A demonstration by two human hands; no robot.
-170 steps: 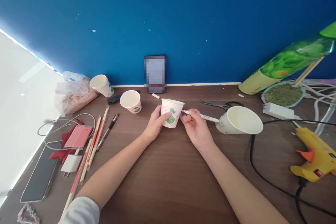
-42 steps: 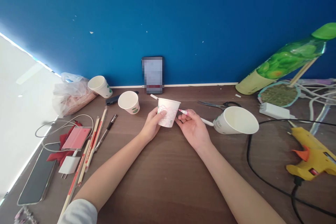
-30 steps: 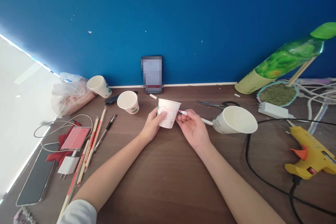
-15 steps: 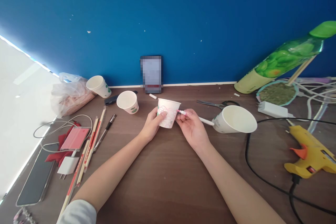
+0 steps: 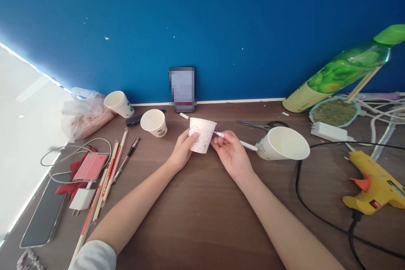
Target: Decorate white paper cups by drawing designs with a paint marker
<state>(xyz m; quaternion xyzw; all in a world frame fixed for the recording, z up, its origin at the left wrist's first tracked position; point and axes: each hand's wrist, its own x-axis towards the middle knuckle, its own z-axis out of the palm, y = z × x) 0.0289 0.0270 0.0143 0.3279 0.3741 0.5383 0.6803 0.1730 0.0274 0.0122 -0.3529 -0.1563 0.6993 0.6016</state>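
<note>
In the head view, a person's left hand [image 5: 182, 151] grips a tapered white paper cup [image 5: 204, 135], its smooth wall traced with curling pink lines, above the dark wood-grained tabletop [image 5: 196, 219], toward its back edge. The right hand [image 5: 234, 158] pinches a slim white marker [image 5: 249, 146], pink tip beside the cup (contact cannot be told). A yellow plastic glue gun [image 5: 378, 182] lies by the right edge.

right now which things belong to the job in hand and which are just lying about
In use:
patterned cup, in the left hand
pink-tipped marker, in the right hand

Apparently just lying about:
yellow glue gun
scissors
black pen
wooden sticks
</note>
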